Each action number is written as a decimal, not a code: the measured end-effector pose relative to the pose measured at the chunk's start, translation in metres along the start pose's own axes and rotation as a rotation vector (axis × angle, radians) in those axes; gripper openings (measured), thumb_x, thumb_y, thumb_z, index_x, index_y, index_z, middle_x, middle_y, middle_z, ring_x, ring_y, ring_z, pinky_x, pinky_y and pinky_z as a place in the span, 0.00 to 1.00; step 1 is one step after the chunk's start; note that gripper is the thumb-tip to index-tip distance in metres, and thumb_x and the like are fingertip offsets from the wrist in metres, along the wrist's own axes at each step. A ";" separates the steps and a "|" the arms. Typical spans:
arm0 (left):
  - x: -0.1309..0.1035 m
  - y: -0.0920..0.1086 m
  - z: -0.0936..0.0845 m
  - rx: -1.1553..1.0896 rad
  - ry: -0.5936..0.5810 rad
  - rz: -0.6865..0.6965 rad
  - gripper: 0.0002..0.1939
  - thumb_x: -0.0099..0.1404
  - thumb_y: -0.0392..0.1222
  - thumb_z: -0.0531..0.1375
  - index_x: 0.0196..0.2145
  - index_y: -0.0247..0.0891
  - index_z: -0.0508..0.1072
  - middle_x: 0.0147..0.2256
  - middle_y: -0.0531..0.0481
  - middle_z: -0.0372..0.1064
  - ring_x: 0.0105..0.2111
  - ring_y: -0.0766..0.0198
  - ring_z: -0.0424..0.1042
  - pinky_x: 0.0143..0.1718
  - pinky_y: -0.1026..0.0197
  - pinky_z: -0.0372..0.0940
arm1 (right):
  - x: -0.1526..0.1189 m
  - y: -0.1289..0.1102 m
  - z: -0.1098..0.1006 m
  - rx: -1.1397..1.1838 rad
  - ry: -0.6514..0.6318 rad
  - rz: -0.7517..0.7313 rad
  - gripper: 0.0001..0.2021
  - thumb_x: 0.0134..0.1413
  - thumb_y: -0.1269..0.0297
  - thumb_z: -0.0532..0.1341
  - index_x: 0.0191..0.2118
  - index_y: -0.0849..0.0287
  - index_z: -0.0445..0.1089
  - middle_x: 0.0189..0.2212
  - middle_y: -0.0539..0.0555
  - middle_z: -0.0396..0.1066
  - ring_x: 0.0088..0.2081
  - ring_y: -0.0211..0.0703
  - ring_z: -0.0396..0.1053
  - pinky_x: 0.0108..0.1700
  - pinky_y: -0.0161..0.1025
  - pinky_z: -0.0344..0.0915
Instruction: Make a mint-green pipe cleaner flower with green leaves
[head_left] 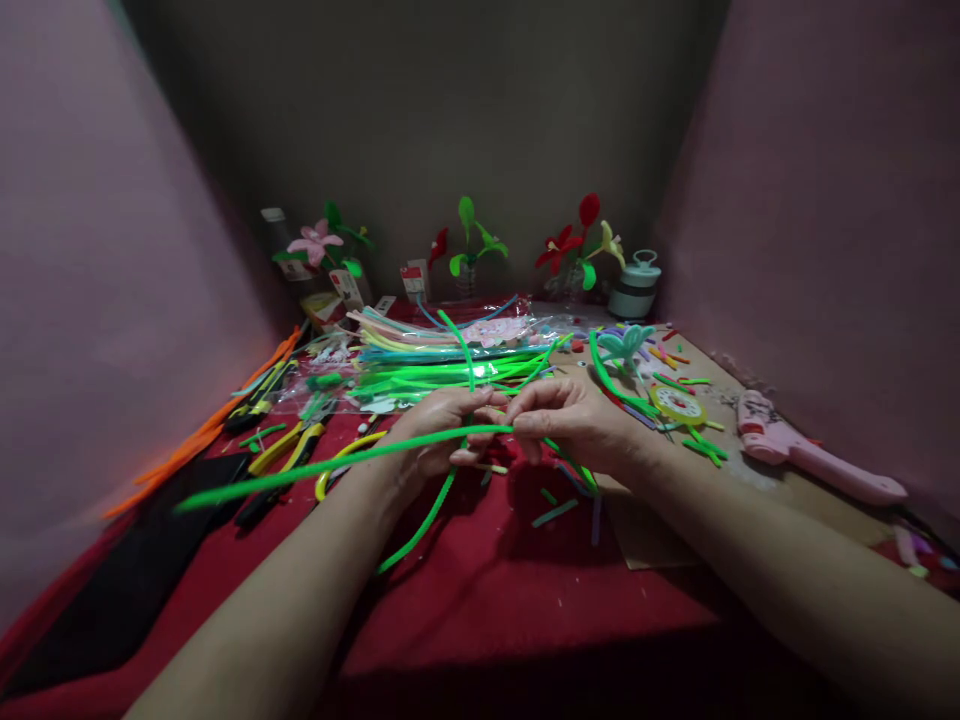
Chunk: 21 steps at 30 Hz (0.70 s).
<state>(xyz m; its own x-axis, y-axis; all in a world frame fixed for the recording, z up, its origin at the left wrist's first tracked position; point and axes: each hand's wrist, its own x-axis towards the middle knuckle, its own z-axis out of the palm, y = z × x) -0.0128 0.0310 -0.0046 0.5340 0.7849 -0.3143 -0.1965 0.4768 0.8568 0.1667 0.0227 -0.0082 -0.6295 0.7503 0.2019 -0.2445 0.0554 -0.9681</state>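
Several long green pipe cleaners [337, 465] cross between my two hands above the red cloth. My left hand [442, 425] is closed on green stems where they cross; one runs upward past its fingers and another hangs down below it. My right hand [559, 415] pinches the end of the long green stem that stretches left over my left wrist. The fingertips of both hands are close together. Behind them lies a clear bag of coloured pipe cleaners [420, 350].
Yellow-handled pliers [289, 450] and orange stems [202, 435] lie left, a cardboard sheet [652, 520], yellow round dial [679, 403] and pink glue gun [817, 455] right. Fuzzy flowers [315, 240] and a lidded pot [634, 285] stand at the back.
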 end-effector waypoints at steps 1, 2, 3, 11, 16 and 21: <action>0.000 -0.001 0.001 -0.003 -0.008 0.023 0.10 0.63 0.41 0.54 0.32 0.31 0.69 0.17 0.51 0.62 0.12 0.73 0.55 0.09 0.73 0.48 | 0.000 0.002 0.002 -0.029 0.005 0.027 0.06 0.46 0.64 0.64 0.29 0.62 0.71 0.15 0.47 0.67 0.20 0.32 0.64 0.28 0.33 0.60; 0.000 -0.001 0.003 -0.002 -0.015 0.046 0.12 0.63 0.43 0.54 0.33 0.31 0.70 0.18 0.49 0.64 0.13 0.72 0.57 0.09 0.73 0.50 | 0.000 0.004 0.004 -0.054 0.031 0.058 0.06 0.46 0.65 0.63 0.28 0.62 0.70 0.15 0.46 0.66 0.20 0.31 0.62 0.27 0.32 0.59; -0.001 -0.002 0.004 0.004 -0.030 0.064 0.14 0.64 0.46 0.54 0.36 0.30 0.70 0.20 0.47 0.66 0.14 0.71 0.60 0.10 0.72 0.52 | 0.000 0.005 0.006 -0.086 0.067 0.098 0.06 0.46 0.65 0.63 0.26 0.62 0.69 0.15 0.46 0.65 0.19 0.30 0.60 0.24 0.31 0.57; -0.006 -0.003 0.012 0.011 -0.132 0.074 0.23 0.66 0.49 0.48 0.51 0.31 0.66 0.28 0.42 0.70 0.20 0.66 0.67 0.10 0.71 0.53 | 0.004 0.003 0.017 -0.221 0.218 0.240 0.05 0.47 0.67 0.60 0.26 0.63 0.67 0.20 0.48 0.68 0.15 0.27 0.54 0.16 0.31 0.48; -0.007 -0.002 0.015 0.038 -0.091 0.049 0.23 0.68 0.46 0.46 0.56 0.32 0.61 0.28 0.41 0.71 0.17 0.66 0.67 0.09 0.71 0.53 | 0.003 0.012 0.016 -0.091 0.169 0.212 0.06 0.48 0.66 0.60 0.27 0.63 0.69 0.21 0.49 0.68 0.15 0.27 0.54 0.15 0.30 0.48; -0.003 -0.007 0.016 0.042 -0.127 0.030 0.20 0.64 0.46 0.52 0.48 0.31 0.69 0.23 0.43 0.70 0.18 0.64 0.69 0.09 0.71 0.52 | 0.002 0.018 0.016 0.029 0.102 0.206 0.06 0.45 0.65 0.63 0.26 0.62 0.67 0.22 0.49 0.70 0.14 0.27 0.55 0.13 0.29 0.48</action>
<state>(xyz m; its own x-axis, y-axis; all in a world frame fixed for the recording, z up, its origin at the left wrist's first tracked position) 0.0002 0.0186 -0.0029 0.6290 0.7408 -0.2358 -0.1813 0.4348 0.8821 0.1497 0.0148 -0.0230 -0.5911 0.8064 -0.0170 -0.1408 -0.1239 -0.9822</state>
